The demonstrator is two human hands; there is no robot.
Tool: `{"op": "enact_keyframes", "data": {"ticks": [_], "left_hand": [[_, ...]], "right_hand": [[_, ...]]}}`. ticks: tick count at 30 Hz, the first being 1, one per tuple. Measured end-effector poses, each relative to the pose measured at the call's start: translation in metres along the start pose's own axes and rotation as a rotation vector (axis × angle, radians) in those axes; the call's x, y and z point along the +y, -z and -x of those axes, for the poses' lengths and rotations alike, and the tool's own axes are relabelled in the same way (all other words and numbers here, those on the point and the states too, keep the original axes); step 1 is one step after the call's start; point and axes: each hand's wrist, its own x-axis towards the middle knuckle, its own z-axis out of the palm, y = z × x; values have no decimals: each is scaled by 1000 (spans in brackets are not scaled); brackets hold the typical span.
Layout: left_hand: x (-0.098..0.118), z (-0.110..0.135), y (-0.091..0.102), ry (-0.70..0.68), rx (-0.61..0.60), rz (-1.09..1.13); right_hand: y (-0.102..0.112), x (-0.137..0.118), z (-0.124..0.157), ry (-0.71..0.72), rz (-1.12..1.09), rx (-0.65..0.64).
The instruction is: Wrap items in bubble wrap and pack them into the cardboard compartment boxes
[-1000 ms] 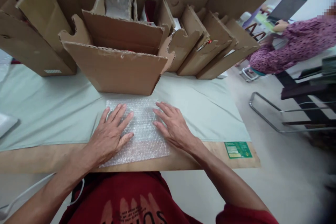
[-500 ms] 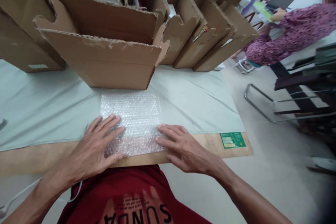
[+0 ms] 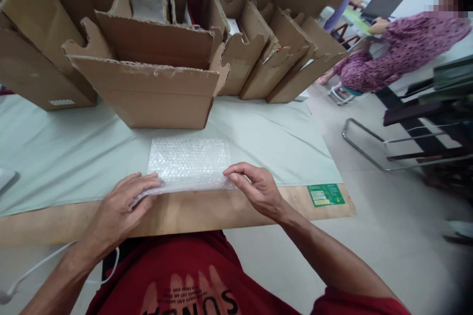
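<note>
A clear bubble wrap sheet (image 3: pixel 188 160) lies on the pale green cloth (image 3: pixel 74 157) in front of me. Its near edge is lifted and folded up off the table. My left hand (image 3: pixel 120 204) pinches the near left corner of the sheet. My right hand (image 3: pixel 256 189) pinches the near right corner, fingers curled on the edge. An open cardboard box (image 3: pixel 148 91) stands just behind the sheet.
More cardboard boxes (image 3: pixel 281 54) stand in a row at the back. A green sticker (image 3: pixel 325 195) is on the wooden table edge. A white cable (image 3: pixel 44 266) hangs at my left. Another person in a purple top (image 3: pixel 391 54) sits at the right, beside a metal chair frame (image 3: pixel 388 152).
My hands slid back from the flat sheet to its near edge, then closed on its corners and lifted that edge, folding it away from me.
</note>
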Motion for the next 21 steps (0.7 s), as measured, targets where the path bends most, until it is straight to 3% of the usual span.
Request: {"op": "enact_keyframes", "data": {"ticks": [4,8,11,15,17,21], "left_hand": [[10,-14,-3,301,81,86],[16,-32,-1,438,82,44],[18,-49,-5,462,108,-60],[15,-66,-15,442,61,-261],[13,-68,-19,415,40,-344],[10,-63,-20,347,113,-445]], "right_hand": [[8,12,-4,-26,-48,-133],[0,32,-9,-171,40,10],[-10,41,-14,-224,163,88],[-15,47,-16,-250,424,53],[-12,50,-15,-221,507,53],[-2,58,-17,-130,583,102]]}}
